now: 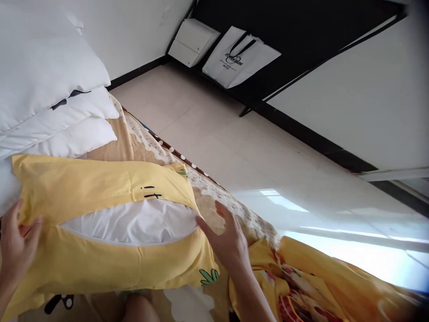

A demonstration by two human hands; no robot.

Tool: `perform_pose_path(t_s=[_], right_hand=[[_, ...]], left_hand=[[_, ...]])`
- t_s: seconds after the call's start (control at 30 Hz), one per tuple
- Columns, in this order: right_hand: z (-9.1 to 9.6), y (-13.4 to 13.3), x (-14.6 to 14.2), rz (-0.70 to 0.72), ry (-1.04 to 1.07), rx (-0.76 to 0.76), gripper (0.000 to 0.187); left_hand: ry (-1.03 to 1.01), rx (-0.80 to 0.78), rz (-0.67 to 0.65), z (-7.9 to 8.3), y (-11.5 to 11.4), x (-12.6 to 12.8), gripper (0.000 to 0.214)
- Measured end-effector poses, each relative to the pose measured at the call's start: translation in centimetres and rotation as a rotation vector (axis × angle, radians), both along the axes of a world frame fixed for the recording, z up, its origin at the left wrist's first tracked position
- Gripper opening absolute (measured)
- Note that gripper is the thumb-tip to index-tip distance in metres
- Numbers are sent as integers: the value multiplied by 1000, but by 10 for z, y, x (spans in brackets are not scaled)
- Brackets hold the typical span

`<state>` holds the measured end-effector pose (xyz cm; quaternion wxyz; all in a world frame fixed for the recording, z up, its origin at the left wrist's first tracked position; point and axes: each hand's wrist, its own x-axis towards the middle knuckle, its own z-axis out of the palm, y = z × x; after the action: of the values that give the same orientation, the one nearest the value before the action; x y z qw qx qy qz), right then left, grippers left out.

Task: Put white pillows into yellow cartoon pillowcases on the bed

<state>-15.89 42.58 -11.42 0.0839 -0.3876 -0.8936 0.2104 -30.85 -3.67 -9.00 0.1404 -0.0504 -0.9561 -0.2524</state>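
A yellow pillowcase (100, 266) lies on the bed around a white pillow (134, 223), which shows through a long lens-shaped opening. Green leaf prints and dark lettering mark the case. My left hand (18, 243) is at its left end, thumb and fingers apart against the cloth. At the right end of the opening, my right hand (228, 232) has its thumb near the edge of the case and its fingers spread over the bedcover. Neither hand visibly grips the fabric.
White pillows (50, 67) are stacked at upper left. A patterned bedcover (208, 197) lies beneath, with a yellow printed blanket (311, 273) at lower right. Beyond the bed's edge, a white box (192, 42) and a white bag (234, 60) stand by a dark panel.
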Motion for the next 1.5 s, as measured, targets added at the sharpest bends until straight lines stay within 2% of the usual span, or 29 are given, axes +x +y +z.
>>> perform_pose_path(t_s=[0.07, 0.1, 0.17, 0.23, 0.3, 0.37, 0.43, 0.57, 0.7, 0.97, 1.17, 1.33, 1.5], right_hand=[[-1, -19, -24, 107, -44, 32, 95], [-5, -27, -36, 122, -96, 31, 100], [-18, -38, -55, 98, -178, 25, 101], [-34, -42, -61, 52, -174, 24, 93], [-49, -42, -57, -57, -136, 4, 82], [-66, -44, -47, -208, -138, -53, 75], [-86, -51, -38, -296, -148, -93, 69], [-128, -68, -30, -340, -140, -92, 62], [-151, -70, -27, -383, -175, -95, 60], [-153, -64, -31, -449, -205, -140, 55], [-160, -60, -40, -573, -181, -209, 56], [-161, -57, -42, -592, -191, -247, 60], [-157, -58, -47, -582, -177, -205, 59]], left_hand=[[7, -96, -240, 14, 30, 1, 70], [-13, -163, -355, 15, 43, -2, 69], [-90, -285, -441, 4, 59, -13, 70], [-154, -336, -387, -16, 60, -23, 72], [-174, -334, -318, -38, 54, -25, 73], [-157, -300, -274, -58, 49, -19, 75], [-129, -262, -234, -76, 52, -8, 77], [-198, -272, -213, -111, 67, 3, 77], [-295, -335, -202, -137, 69, -3, 77], [-435, -374, -129, -148, 52, -4, 63], [-474, -498, -223, -159, 28, -12, 49], [-608, -574, -198, -150, 37, -18, 51], [-573, -528, -198, -152, 39, -19, 55]])
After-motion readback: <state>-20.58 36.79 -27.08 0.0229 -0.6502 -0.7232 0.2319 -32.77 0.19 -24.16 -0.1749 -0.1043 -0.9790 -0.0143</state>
